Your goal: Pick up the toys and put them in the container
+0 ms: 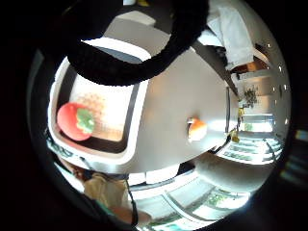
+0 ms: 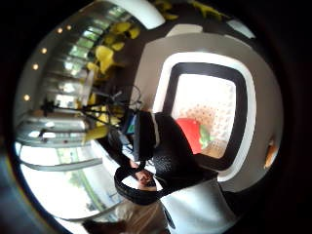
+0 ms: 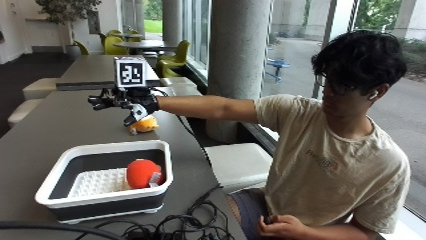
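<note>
A person is sitting at the near right corner of the desk [image 3: 73, 125], reaching the gloved right hand [image 3: 123, 102] out over its right edge, well up the surface from where they sit. The fingers are spreading out straight and relaxed, gripping nothing. Just under and beside the hand, an orange and yellow plush toy [image 3: 144, 124] is lying on the desk close to that right edge; I cannot tell whether the hand is touching it. From the palm's little finger side, the same toy [image 1: 197, 129] is showing small on the grey surface, apart from the container.

Near the front edge of the desk, a white container [image 3: 110, 148] with dark inner walls and a pale, dimpled floor is sitting. A red round toy [image 3: 144, 173] with a green leafy top is lying inside it, against the wall nearest the person.

Black cables [image 3: 180, 225] are tangling along the desk's front edge beside the container.
</note>
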Demonstrator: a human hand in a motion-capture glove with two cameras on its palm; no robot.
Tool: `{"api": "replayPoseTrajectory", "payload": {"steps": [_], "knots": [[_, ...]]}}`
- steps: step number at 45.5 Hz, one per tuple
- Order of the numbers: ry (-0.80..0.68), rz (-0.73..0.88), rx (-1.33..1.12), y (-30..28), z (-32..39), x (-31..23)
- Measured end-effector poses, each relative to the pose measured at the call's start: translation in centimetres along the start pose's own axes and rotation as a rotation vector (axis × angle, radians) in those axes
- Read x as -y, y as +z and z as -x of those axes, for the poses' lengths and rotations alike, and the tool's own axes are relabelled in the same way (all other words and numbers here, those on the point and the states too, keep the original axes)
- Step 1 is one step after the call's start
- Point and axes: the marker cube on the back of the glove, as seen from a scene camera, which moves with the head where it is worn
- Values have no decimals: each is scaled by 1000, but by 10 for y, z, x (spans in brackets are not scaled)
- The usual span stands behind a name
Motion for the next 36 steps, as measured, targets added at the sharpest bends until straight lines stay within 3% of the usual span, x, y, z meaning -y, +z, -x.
{"api": "replayPoseTrajectory", "payload": {"steps": [6,10,19,36], "knots": [[145,-3,80,3,-1,-6],[35,-5,25,3,-9,-2],[17,3,46,8,-13,-2],[107,32,11,25,-62,-17]]}}
